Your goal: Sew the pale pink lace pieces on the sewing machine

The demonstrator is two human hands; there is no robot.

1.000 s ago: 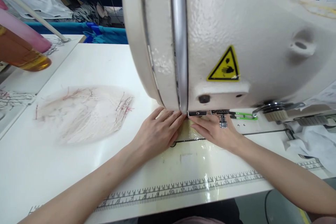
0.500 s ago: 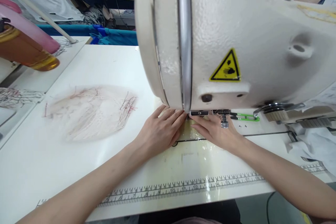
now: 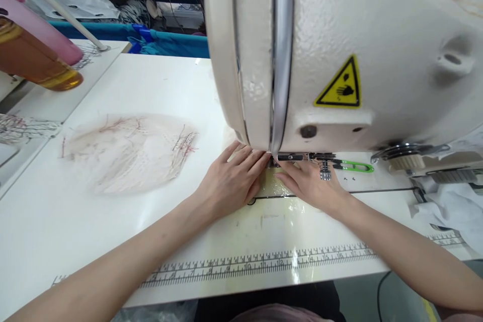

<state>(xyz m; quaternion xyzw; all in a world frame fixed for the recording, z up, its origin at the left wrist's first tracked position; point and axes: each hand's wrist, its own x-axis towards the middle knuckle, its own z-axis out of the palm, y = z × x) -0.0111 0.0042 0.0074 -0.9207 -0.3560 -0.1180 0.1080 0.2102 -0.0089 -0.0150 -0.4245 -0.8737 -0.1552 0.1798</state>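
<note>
My left hand [image 3: 234,176] lies palm down on the bed of a white sewing machine [image 3: 324,25], its fingers stretched toward the presser foot area. On the other side of the needle area, my right hand [image 3: 315,183] rests low, fingers extended and partly hidden behind the machine's small metal guide [image 3: 298,157]. A pale edge, perhaps thin cloth, shows just beyond my left fingertips; what lies under the fingers is hidden. Green-handled thread snips [image 3: 354,166] lie just past my right hand.
A sheer pale piece with red and dark threads [image 3: 132,153] lies on the white table left of my hands. A printed ruler [image 3: 264,264] runs along the front edge. An amber bottle [image 3: 41,58] and a pink bottle [image 3: 49,30] stand left. White cloth [image 3: 453,209] sits right.
The view has shifted slightly, so the machine head appears farther right and higher. Both hands stay beside the needle area, with hardly any visible movement.
</note>
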